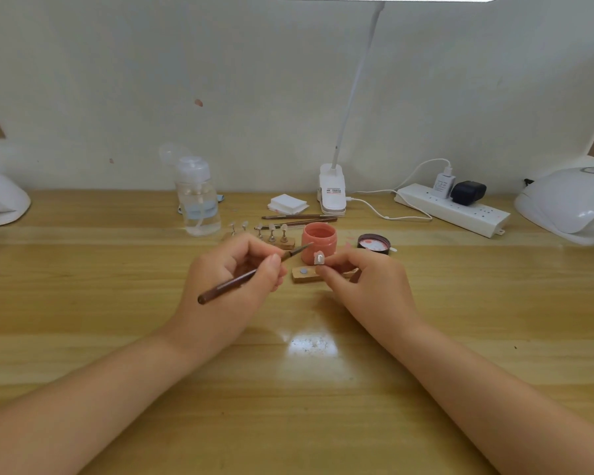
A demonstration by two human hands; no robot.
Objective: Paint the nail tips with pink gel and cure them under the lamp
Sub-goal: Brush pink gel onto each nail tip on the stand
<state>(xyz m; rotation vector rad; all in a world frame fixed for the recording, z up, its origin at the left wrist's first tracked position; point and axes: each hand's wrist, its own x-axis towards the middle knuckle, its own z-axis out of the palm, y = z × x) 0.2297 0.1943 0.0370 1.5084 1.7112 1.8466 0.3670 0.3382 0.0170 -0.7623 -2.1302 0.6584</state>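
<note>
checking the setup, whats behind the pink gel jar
Behind the pink gel jar lie two brushes and a stack of white pads, then the clip lamp's base. The jar hides the table directly behind it.

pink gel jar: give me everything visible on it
The pink gel jar is a small, squat, round pot that looks like pink plastic. It stands upright and open on the wooden table; its dark lid lies apart on the right. The brush tip, held by the left hand, points at its rim; contact is unclear.
</note>
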